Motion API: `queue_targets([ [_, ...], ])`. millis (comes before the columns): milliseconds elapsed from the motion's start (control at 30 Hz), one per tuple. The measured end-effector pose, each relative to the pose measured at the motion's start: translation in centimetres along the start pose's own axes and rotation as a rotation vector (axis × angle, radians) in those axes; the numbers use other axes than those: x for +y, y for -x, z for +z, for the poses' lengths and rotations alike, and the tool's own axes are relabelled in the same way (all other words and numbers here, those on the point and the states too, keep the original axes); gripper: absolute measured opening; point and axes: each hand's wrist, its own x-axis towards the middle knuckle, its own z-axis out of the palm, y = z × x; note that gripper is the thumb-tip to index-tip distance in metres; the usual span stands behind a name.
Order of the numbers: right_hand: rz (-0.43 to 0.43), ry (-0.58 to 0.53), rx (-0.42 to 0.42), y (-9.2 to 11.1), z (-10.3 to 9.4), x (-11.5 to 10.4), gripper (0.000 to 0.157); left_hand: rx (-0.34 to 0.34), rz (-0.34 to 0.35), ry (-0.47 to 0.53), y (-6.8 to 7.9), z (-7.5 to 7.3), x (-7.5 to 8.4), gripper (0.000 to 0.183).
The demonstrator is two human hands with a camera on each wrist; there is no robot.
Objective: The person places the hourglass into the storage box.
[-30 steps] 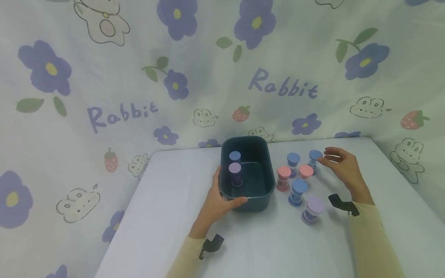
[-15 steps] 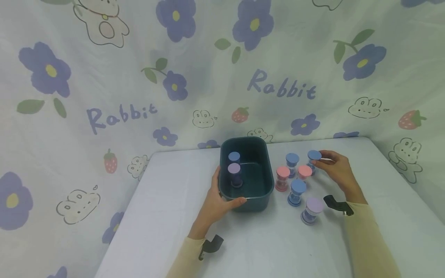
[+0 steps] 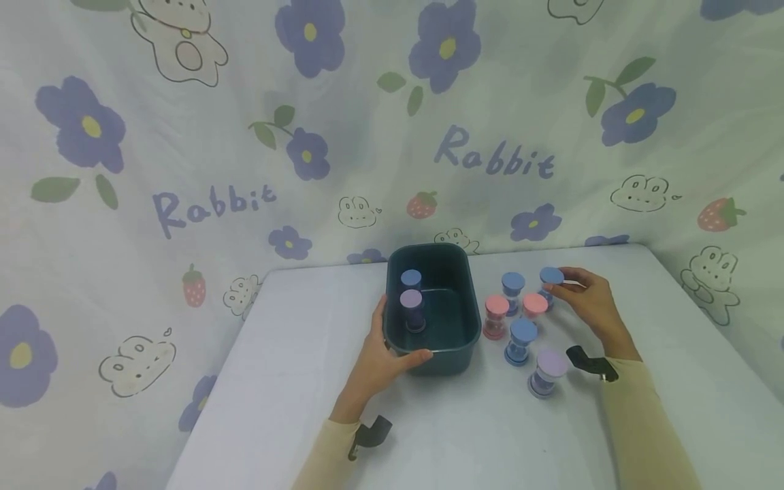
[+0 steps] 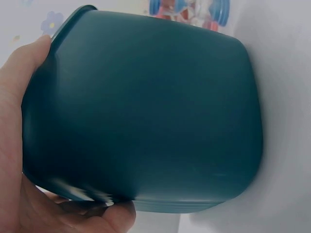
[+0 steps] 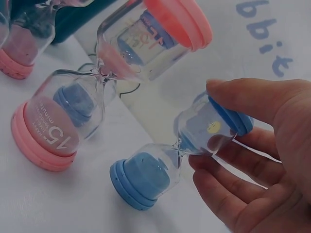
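My right hand (image 3: pixel 589 303) pinches the far-right blue hourglass (image 5: pixel 146 177) at its upper end, thumb on the cap and fingers around the upper bulb. The hourglass leans in the right wrist view, with blue sand in its lower bulb. My left hand (image 3: pixel 381 357) grips the near left corner of a dark green bin (image 3: pixel 444 362), thumb over the rim and fingers along the side. Inside the bin, along its left wall, stand a blue hourglass (image 3: pixel 411 278) and a purple hourglass (image 3: pixel 413 309).
Between the bin and my right hand stand a pink hourglass (image 3: pixel 495 317), another pink hourglass (image 3: pixel 535 305), a blue hourglass (image 3: pixel 512 292) and a nearer blue hourglass (image 3: pixel 519 340). A purple hourglass (image 3: pixel 548 373) is closest to me. A printed curtain (image 3: pixel 367 136) hangs behind the white table (image 3: pixel 306 340).
My right hand has moved slightly left and closed its fingers and thumb on the far-right blue hourglass. My left hand keeps its grip on the bin.
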Motion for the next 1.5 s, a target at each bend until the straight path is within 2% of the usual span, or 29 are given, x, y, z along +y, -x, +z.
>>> queue_targets([
  [267,0.012,-0.002,0.008,0.0,0.0,-0.3,0.073,0.004,-0.004,-0.001,0.0,-0.1,-0.3,0.13],
  [467,0.002,-0.013,0.045,0.1,-0.6,-0.5,0.073,-0.002,0.001,0.015,-0.1,0.0,-0.3,0.13],
  [767,0.011,-0.009,0.11,0.6,-1.7,-2.3,0.072,0.005,-0.003,0.011,-0.3,0.0,-0.3,0.13],
  [900,-0.001,-0.064,0.138,1.3,-2.1,-3.3,0.066,0.007,-0.005,0.01,-0.2,0.0,-0.4,0.13],
  [1100,-0.076,-0.184,0.18,2.2,-2.7,-5.0,0.052,0.006,-0.003,0.009,-0.3,-0.1,-0.4,0.13],
  [1333,-0.135,-0.364,0.182,3.1,-3.1,-6.9,0.042,0.009,-0.002,0.021,-0.3,-0.2,-0.4,0.13],
  [1500,-0.163,-0.367,0.185,3.8,-3.2,-8.5,0.04,0.007,0.009,0.022,-0.4,-0.2,-0.7,0.13],
])
